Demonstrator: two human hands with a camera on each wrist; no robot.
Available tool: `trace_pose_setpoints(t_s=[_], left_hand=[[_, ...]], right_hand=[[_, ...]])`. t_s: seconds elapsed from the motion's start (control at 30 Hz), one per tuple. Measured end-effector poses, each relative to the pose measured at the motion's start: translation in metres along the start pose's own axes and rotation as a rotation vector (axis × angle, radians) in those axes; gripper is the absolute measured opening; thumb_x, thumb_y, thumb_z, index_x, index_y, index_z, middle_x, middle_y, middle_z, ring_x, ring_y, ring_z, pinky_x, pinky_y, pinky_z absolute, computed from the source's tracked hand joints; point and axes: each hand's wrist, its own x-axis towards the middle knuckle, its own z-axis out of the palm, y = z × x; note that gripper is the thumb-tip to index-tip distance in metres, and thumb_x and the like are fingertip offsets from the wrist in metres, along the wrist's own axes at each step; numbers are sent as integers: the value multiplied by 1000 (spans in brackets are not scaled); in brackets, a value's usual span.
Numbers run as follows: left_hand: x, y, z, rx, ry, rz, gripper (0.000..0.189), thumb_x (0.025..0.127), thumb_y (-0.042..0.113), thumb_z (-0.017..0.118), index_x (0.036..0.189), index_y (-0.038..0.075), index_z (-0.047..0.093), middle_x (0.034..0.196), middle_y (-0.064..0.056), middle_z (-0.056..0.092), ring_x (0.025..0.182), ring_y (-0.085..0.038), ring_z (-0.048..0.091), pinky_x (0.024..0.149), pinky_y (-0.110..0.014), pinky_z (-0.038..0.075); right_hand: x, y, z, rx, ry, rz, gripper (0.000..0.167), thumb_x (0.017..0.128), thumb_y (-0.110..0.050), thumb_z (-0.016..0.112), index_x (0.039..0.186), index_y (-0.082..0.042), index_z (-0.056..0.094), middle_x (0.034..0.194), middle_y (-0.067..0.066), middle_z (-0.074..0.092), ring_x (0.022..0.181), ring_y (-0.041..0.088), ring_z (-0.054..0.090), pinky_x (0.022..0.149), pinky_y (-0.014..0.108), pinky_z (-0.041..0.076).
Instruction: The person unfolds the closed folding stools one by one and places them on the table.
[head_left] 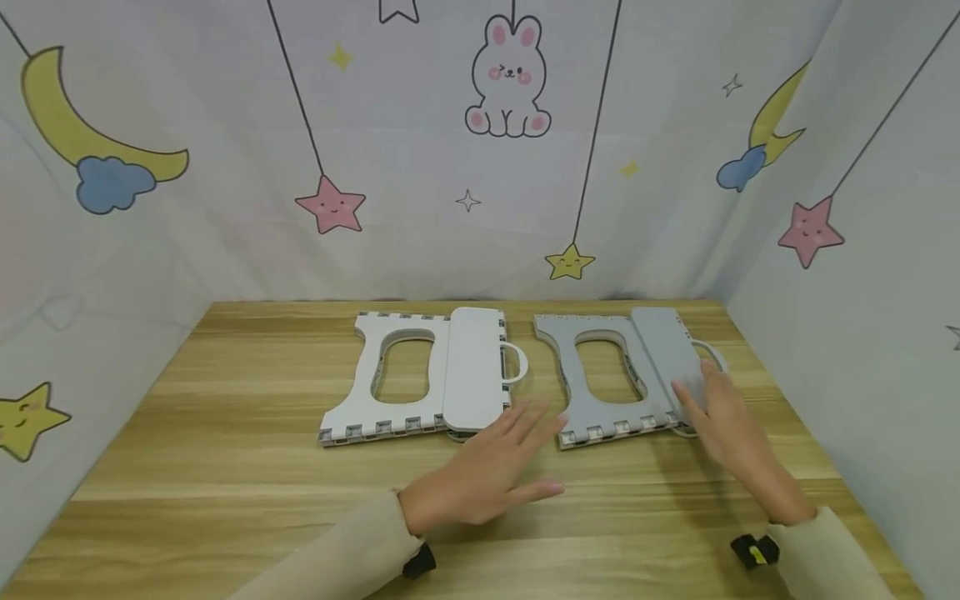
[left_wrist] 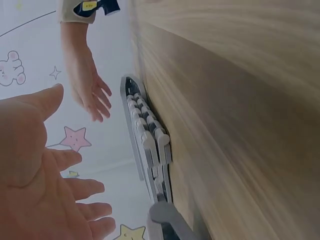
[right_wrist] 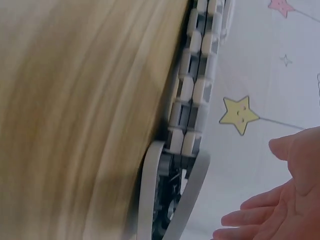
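Observation:
Two folded plastic step stools lie flat on the table, side by side. The white folding step stool (head_left: pixel 474 367) is on the left, its loop handle toward the right. The grey folding step stool (head_left: pixel 663 358) is on the right, with its hinged edge seen side-on in the right wrist view. My left hand (head_left: pixel 491 467) hovers palm-down by the white stool's front right corner, fingers straight and holding nothing. Over the right panel of the grey stool is my right hand (head_left: pixel 723 412), fingers extended; both wrist views show it raised, apart from the stool.
The wood-grain table (head_left: pixel 247 492) extends around both stools. A white curtain (head_left: pixel 420 250) printed with stars, moons and a rabbit stands behind the table and along its sides. Dark wrist straps (head_left: pixel 756 551) hang below the sleeves.

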Motion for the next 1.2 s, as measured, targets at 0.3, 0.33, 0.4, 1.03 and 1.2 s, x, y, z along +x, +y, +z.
trace_pose_setpoints(t_s=[0.3, 0.33, 0.4, 1.03, 1.2], left_hand=[[32, 1, 5, 88, -22, 18, 76, 101, 57, 36, 158, 12, 14, 161, -17, 3, 146, -33, -3, 117, -48, 14], [35, 1, 5, 78, -29, 14, 76, 101, 57, 37, 158, 12, 13, 161, -17, 2, 146, -33, -3, 117, -48, 14], [41, 2, 7, 64, -44, 10, 76, 101, 56, 38, 158, 14, 11, 161, -17, 2, 146, -33, -4, 117, -48, 13], [60, 10, 27, 30, -163, -25, 80, 101, 59, 34, 157, 7, 10, 160, -20, -2, 146, -36, -2, 117, -45, 13], [60, 9, 29, 23, -195, -21, 83, 100, 60, 32, 156, 3, 9, 160, -22, -4, 146, -34, -5, 117, -41, 8]], right_hand=[[29, 22, -8, -45, 122, -27, 54, 104, -16, 45, 133, 28, 32, 126, 50, 39, 115, 64, 39, 90, 71, 37], [32, 24, -8, -50, 129, -29, 53, 103, -14, 46, 132, 28, 33, 124, 50, 40, 114, 64, 40, 89, 71, 38], [38, 30, -9, -48, 127, -23, 53, 102, -13, 47, 130, 30, 35, 123, 50, 42, 114, 64, 41, 89, 71, 38], [64, 72, -16, 142, -65, 274, 69, 104, -34, 34, 143, 22, 20, 137, 47, 29, 124, 61, 33, 97, 66, 37], [67, 80, -13, 233, -71, 300, 69, 105, -36, 34, 144, 19, 20, 142, 44, 28, 128, 59, 28, 101, 66, 32]])
